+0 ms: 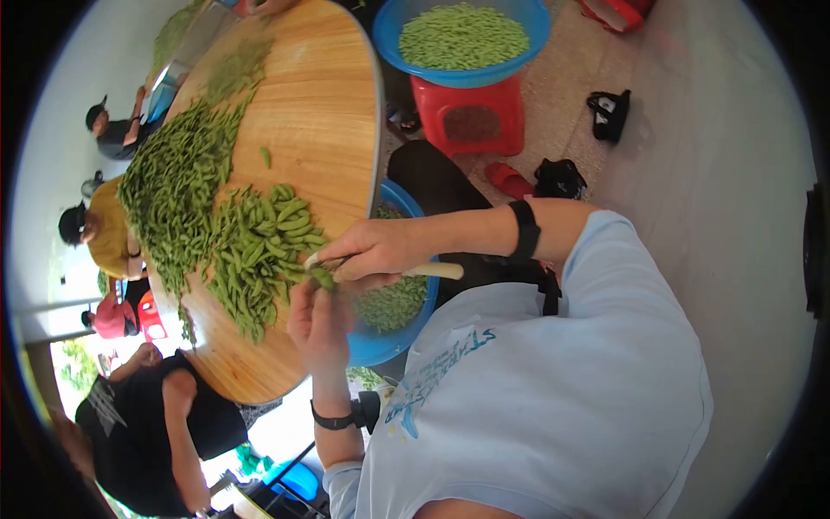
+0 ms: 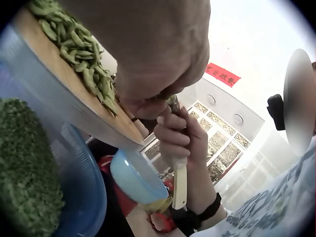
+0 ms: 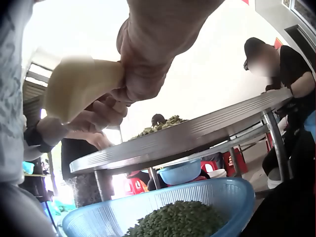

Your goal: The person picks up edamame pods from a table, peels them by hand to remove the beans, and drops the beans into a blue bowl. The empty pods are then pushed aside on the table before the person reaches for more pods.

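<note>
My right hand [image 1: 373, 248] grips a tool with a long cream handle [image 1: 439, 271], which also sticks out below the fist in the left wrist view. Its working end is mostly hidden by fingers; a bit of dark metal shows between the hands. Pinched in my left hand [image 1: 320, 318] is a green soybean pod [image 1: 323, 278], held right against the right hand's fingertips. Both hands are over the edge of a round wooden table [image 1: 324, 95], beside a heap of plump pods [image 1: 255, 251]. Beneath them, a blue basket [image 3: 242, 190] holds shelled green beans [image 3: 180, 219].
A larger pile of pods [image 1: 177, 182] spreads along the table. Another blue basin [image 1: 386, 43] of beans stands on a red stool [image 1: 471, 117]. Several people sit or stand around the table, one in black [image 1: 164, 432] close by. Shoes [image 1: 609, 114] lie on the floor.
</note>
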Demonstrator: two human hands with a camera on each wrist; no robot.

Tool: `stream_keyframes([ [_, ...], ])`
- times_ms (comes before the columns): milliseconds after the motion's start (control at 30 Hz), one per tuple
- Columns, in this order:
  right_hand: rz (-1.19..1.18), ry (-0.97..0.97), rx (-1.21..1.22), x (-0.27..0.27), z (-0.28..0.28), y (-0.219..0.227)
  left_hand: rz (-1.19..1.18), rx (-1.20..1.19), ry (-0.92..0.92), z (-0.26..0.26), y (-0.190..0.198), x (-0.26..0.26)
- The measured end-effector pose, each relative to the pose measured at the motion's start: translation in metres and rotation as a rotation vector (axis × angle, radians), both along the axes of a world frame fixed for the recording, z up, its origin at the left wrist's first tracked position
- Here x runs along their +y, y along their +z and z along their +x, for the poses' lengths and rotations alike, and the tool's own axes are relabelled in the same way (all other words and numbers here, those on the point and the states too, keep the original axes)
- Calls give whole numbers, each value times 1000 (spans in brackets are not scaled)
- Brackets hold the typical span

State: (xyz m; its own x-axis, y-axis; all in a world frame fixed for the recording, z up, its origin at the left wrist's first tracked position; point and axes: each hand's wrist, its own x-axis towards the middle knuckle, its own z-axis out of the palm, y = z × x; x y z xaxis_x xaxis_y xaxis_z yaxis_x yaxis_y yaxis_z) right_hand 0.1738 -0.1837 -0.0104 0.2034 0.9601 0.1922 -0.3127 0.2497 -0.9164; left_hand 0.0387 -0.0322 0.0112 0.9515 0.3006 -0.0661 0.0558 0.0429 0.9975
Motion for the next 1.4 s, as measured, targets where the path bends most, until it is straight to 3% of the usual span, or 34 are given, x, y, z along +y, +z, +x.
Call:
stream_keyframes([
  [133,-64,20,79,-7,-5,3,-84,6,49,4,-12,5],
  [200,-109,20,258,-11,-6,4,-178,33,24,7,-7,1],
  [467,-75,-21,234,1,-19,-3,-332,40,81,2,-9,4],
  [667,-105,-52,144,8,-14,-3,-225,4,64,0,-13,5],
  [833,-98,-86,58,13,-10,15,-206,-161,153,6,-18,1],
  [900,-106,-122,100,15,-5,12,-168,-178,59,6,-21,7],
  [1000,57,-159,-49,17,9,12,-172,-211,93,12,-20,13],
  [1067,58,29,-103,14,20,20,-214,-252,80,13,-11,15],
  [1100,58,-2,-89,17,21,18,-215,-234,51,13,-7,14],
  [1200,39,80,1,18,25,19,-224,-149,211,24,8,-2],
  [1300,69,14,-111,23,28,15,-132,-171,72,26,10,-2],
  [1400,68,-25,-56,24,26,11,-78,-138,123,28,9,-7],
])
